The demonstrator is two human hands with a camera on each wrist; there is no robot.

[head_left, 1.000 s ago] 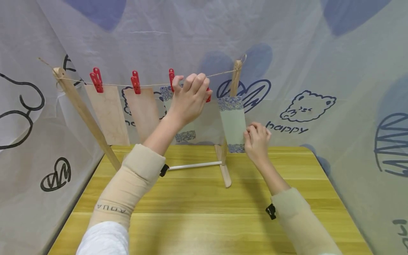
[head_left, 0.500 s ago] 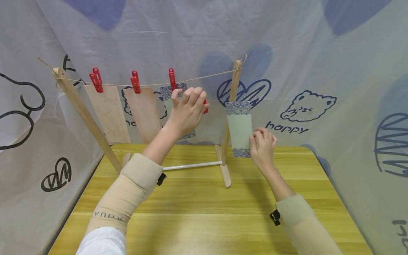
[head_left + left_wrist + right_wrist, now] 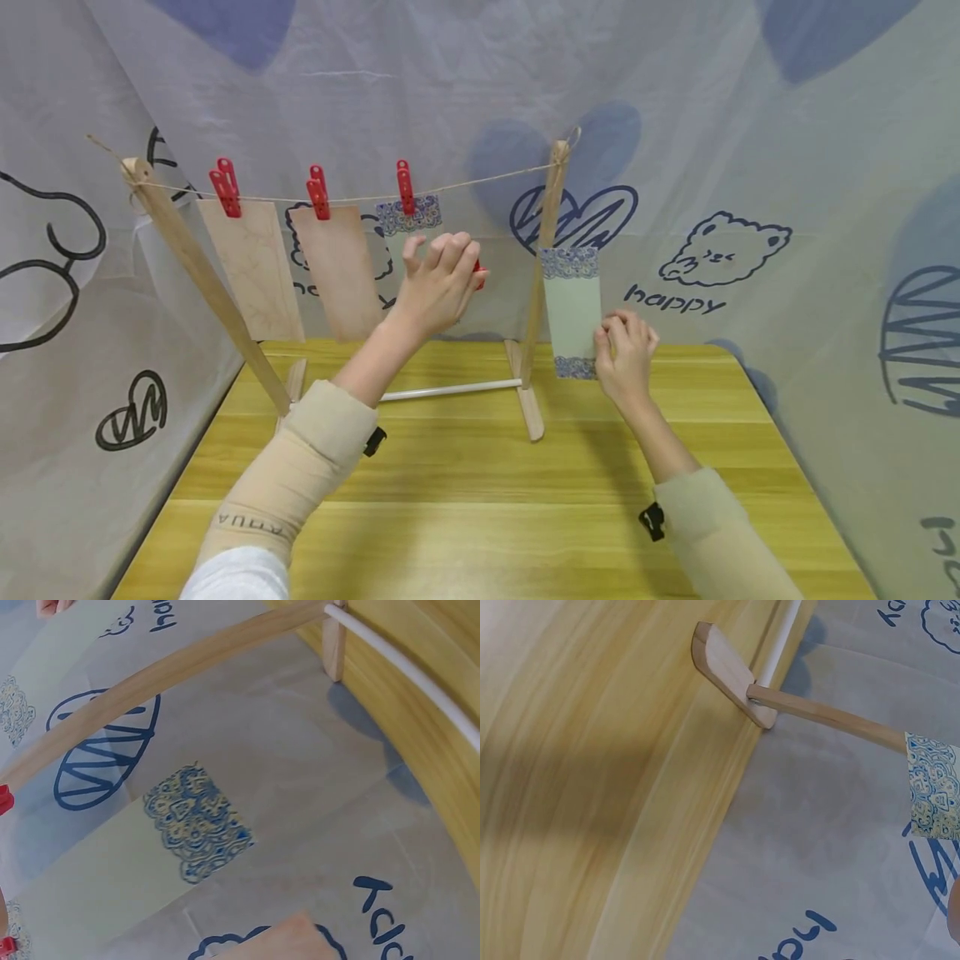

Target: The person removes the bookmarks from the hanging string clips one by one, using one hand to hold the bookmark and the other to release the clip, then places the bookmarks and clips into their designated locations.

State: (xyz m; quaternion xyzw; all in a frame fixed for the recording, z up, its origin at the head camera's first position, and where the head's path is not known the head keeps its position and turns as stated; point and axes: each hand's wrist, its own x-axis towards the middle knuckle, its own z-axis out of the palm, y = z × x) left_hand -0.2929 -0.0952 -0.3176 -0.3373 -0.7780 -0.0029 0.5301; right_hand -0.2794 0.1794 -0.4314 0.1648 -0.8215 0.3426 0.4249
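My left hand (image 3: 433,285) pinches a red clothespin (image 3: 478,276) just below the string; curled fingers hide most of it. In my right hand (image 3: 626,354) is a pale green paper card (image 3: 573,310) with blue patterned bands at both ends, gripped by its lower right edge. That card hangs upright in front of the right wooden post (image 3: 551,208), apart from the string. A matching card (image 3: 408,215) hangs from the string under another red clothespin (image 3: 405,185), partly behind the left hand. Its patterned lower end (image 3: 199,825) shows in the left wrist view.
Two beige paper cards, one left (image 3: 251,267) and one nearer the middle (image 3: 337,267), hang from red clothespins. The twine (image 3: 495,176) runs between two wooden posts. A white rod (image 3: 450,390) joins their feet on the yellow wooden table (image 3: 480,517). Printed cloth surrounds the table.
My left hand has come down from the string with the clothespin. My right hand has carried the green card slightly right and down.
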